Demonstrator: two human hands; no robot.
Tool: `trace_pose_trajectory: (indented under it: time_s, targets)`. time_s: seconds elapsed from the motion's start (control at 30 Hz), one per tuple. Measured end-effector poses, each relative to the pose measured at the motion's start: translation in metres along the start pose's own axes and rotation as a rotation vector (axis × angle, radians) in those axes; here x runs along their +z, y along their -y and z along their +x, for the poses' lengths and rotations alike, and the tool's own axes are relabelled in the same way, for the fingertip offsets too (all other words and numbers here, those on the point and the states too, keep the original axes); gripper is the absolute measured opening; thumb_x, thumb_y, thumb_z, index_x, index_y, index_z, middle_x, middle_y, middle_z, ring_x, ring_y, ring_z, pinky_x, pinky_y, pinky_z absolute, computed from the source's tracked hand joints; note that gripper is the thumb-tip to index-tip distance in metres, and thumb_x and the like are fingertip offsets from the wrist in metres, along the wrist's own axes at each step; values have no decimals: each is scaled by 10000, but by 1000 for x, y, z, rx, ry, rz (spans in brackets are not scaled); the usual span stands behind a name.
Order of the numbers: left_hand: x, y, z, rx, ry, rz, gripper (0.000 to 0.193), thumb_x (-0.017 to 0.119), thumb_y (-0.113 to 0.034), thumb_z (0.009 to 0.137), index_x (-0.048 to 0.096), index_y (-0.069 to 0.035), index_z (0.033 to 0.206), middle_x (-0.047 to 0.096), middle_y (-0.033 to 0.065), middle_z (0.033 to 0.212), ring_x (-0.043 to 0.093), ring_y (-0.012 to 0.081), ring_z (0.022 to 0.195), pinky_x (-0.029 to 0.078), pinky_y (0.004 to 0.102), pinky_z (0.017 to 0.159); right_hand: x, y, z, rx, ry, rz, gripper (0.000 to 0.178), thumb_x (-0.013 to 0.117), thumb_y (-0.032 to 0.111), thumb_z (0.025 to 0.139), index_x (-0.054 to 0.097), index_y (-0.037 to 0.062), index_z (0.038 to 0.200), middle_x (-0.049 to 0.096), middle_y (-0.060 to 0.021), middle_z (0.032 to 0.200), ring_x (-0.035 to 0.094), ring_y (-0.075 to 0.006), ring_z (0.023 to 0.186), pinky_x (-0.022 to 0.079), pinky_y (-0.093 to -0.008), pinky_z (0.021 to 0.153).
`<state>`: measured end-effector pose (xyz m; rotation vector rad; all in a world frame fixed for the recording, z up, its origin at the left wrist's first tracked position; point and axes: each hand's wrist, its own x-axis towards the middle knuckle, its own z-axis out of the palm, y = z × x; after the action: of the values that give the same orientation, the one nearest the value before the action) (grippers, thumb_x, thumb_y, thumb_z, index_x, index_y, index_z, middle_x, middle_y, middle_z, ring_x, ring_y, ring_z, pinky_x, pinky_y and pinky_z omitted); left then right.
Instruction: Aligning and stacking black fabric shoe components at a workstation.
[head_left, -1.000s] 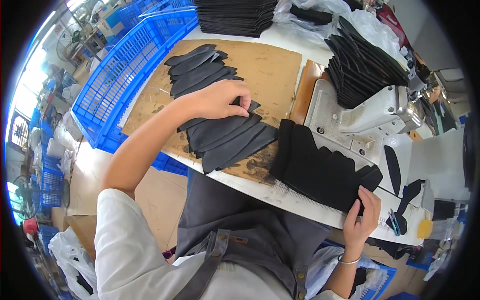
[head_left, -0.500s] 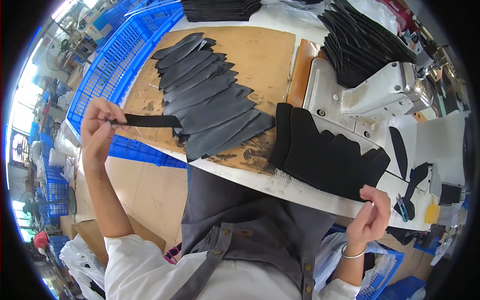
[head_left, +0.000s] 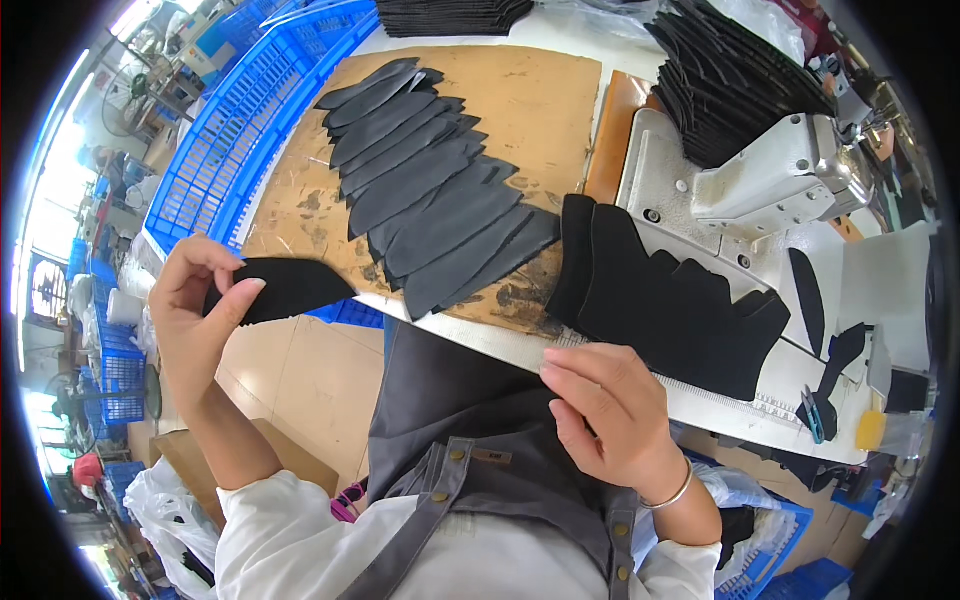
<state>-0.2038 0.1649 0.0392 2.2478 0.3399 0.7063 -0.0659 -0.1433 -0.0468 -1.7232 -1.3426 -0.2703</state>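
A black leaf-shaped fabric piece (head_left: 295, 288) is pinched between the thumb and fingers of my left hand (head_left: 205, 310), held out past the table's left front edge. To its right, a row of overlapping dark grey cut pieces (head_left: 440, 215) fans across a worn tan board (head_left: 545, 95). My right hand (head_left: 620, 410) hangs in front of the table edge, fingers stretched and thumb apart, with nothing visible in it. Just beyond that hand lie larger black fabric pieces (head_left: 665, 315), overlapping, beside the sewing machine (head_left: 765, 190).
Behind the machine stands a tall stack of black pieces (head_left: 735, 85); another stack (head_left: 455, 15) sits at the far edge. A blue basket (head_left: 215, 150) borders the board's left. Small teal-handled snips (head_left: 813, 415) and loose black pieces (head_left: 806, 300) lie at right.
My right hand has swung left and its curled fingers have opened out. The piece in my left hand has turned from nearly edge-on to show its broad face.
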Motion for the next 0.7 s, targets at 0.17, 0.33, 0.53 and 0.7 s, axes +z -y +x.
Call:
trace_pose_trajectory:
  time_s: [0.17,0.33,0.53,0.7]
  targets:
    - [22,-15,-2,337,199,-266,262,816,-12,626,590,-46,754,543,8,690,478,105,633,355,222,599,1,9,15,58,-23,246,468,721,44,703,590,-15,1148,581,-170,1167,599,-340,978,501,-392,845]
    - [101,-56,9,413,700,-812,248,845,42,599,680,-46,762,622,50,711,566,168,610,401,274,521,6,12,15,364,160,906,459,770,153,759,576,2,1148,623,-124,1095,610,-237,965,475,-331,873]
    - [161,-76,37,234,796,-418,341,819,-105,679,648,-28,964,588,29,815,502,98,703,389,237,608,-67,1,-21,901,143,731,220,728,61,805,600,-25,962,624,-33,798,591,-52,705,474,-218,599]
    - [223,-83,68,61,1228,-318,236,748,-155,793,633,3,925,562,20,659,466,68,575,382,249,524,-110,-16,-18,1161,106,432,202,723,67,788,598,-28,914,595,-30,658,557,-41,593,444,-216,522]
